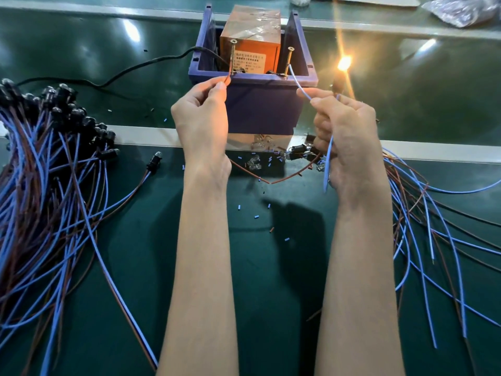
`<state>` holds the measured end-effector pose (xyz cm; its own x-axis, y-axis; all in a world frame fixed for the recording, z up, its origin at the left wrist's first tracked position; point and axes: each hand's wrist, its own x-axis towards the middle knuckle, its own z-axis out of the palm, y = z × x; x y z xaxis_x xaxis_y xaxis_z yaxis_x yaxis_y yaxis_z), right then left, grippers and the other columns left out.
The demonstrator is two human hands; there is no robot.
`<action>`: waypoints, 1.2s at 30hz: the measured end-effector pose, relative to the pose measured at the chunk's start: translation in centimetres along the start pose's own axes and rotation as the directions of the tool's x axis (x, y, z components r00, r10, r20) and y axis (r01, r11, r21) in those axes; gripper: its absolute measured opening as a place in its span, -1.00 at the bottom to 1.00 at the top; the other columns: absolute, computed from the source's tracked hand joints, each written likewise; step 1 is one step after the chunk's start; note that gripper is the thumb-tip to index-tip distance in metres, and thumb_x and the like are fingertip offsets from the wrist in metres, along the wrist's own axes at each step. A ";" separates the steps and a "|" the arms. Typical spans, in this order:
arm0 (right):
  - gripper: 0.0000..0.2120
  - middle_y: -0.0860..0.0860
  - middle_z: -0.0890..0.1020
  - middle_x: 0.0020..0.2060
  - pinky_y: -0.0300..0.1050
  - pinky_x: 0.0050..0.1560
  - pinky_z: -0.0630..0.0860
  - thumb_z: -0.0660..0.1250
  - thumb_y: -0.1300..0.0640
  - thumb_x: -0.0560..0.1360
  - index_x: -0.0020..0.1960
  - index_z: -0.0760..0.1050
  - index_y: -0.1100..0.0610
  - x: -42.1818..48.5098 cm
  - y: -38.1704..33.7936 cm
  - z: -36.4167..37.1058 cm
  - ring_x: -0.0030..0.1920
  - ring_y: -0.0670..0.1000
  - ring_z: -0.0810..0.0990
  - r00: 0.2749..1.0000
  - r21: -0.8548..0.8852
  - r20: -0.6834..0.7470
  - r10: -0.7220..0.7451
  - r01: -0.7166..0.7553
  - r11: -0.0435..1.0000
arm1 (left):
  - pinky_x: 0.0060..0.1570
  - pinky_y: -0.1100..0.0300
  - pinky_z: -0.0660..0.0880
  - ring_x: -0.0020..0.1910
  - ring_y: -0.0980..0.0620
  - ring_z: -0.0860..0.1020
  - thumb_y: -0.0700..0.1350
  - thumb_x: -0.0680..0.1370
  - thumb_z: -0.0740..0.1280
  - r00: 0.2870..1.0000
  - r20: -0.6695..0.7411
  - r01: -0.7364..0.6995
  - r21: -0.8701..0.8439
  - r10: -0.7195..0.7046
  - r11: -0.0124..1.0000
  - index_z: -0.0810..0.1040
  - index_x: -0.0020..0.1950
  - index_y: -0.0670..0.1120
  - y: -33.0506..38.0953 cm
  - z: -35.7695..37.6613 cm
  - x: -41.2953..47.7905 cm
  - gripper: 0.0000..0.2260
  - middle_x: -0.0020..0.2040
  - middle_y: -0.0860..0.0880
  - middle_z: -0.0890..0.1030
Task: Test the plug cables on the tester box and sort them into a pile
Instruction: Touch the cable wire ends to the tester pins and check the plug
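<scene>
The tester box (260, 104) is a purple bin holding an orange unit (250, 54) with two upright screws (288, 61). My left hand (202, 112) pinches the brown wire end (227, 78) against the left screw. My right hand (344, 131) pinches the blue wire (299, 82), its tip at the right screw, and grips the cable's black socket, whose bulb (344, 63) glows bright orange. The brown wire (271, 181) sags between my wrists. A big pile of cables (46, 191) with black sockets lies at the left. Loose cables (433, 226) spread out at the right.
A black power cord (130, 69) runs left from the bin. A few sockets and small bulbs (295, 154) lie under my hands, with snipped insulation bits (256, 217) scattered on the green mat. A metal strip (151, 135) crosses the bench. A plastic bag (466, 8) sits far right.
</scene>
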<state>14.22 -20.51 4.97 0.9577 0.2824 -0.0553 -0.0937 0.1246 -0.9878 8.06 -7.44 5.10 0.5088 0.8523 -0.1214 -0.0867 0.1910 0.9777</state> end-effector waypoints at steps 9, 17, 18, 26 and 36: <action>-0.75 -0.12 0.22 -0.55 -0.36 -0.56 0.20 0.23 0.31 0.53 -0.17 0.64 0.09 0.1 0.0 0.0 -0.55 -0.15 0.16 1.000 -0.011 0.003 -0.014 0.014 1.000 | -0.49 0.47 0.25 -0.53 0.24 0.33 -0.23 0.58 0.29 1.000 0.007 -0.006 -0.004 0.006 1.000 0.65 -0.09 -0.06 -0.1 0.1 0.0 -0.84 -0.53 0.24 0.41; -0.79 -0.20 0.32 -0.62 -0.39 -0.55 0.22 0.26 0.30 0.53 -0.13 0.63 0.09 0.1 0.2 0.0 -0.58 -0.18 0.25 0.999 -0.150 0.047 -0.026 0.033 0.988 | -0.54 0.44 0.20 -0.56 0.24 0.27 -0.16 0.58 0.30 0.992 0.127 -0.007 0.077 -0.002 0.997 0.61 -0.11 -0.05 -0.2 -0.1 0.3 -0.87 -0.56 0.21 0.36; -0.81 -0.20 0.37 -0.62 -0.42 -0.51 0.25 0.29 0.28 0.53 -0.12 0.64 0.09 0.1 0.3 0.0 -0.56 -0.20 0.30 0.997 -0.212 0.074 -0.028 0.043 0.976 | -0.58 0.42 0.18 -0.57 0.23 0.25 -0.11 0.58 0.29 0.980 0.198 0.004 0.129 -0.030 0.992 0.61 -0.13 -0.04 -0.2 0.0 0.3 -0.86 -0.55 0.20 0.35; -0.78 0.00 0.68 -0.30 -0.18 -0.16 0.39 0.45 -0.03 0.43 -0.15 0.68 0.14 -0.4 0.3 -0.1 -0.28 -0.15 0.46 0.978 -0.499 0.204 0.038 0.071 0.863 | -0.47 0.35 0.31 -0.58 0.25 0.40 0.02 0.59 0.26 0.897 0.425 -0.017 0.310 -0.122 0.951 0.58 -0.30 -0.02 -0.5 1.9 -1.3 -0.70 -0.56 0.16 0.47; -0.75 0.01 0.25 -0.43 -0.15 -0.35 0.15 0.12 0.26 0.55 -0.29 0.35 0.11 -0.6 -2.9 -3.0 -0.34 0.01 0.23 0.977 -0.676 -0.073 -0.198 0.098 0.730 | -0.61 0.33 0.11 -0.59 0.13 0.16 -0.17 0.55 0.16 0.900 0.257 0.401 -0.169 -0.352 0.900 0.22 -0.35 -0.02 -0.7 2.5 -4.6 -0.73 -0.53 0.08 0.28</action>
<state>14.79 -23.91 7.44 0.9745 0.1819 0.1311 0.2089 -0.5243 -0.8255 7.93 -12.66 5.37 0.7087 0.5743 -0.4097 -0.0190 0.5960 0.8027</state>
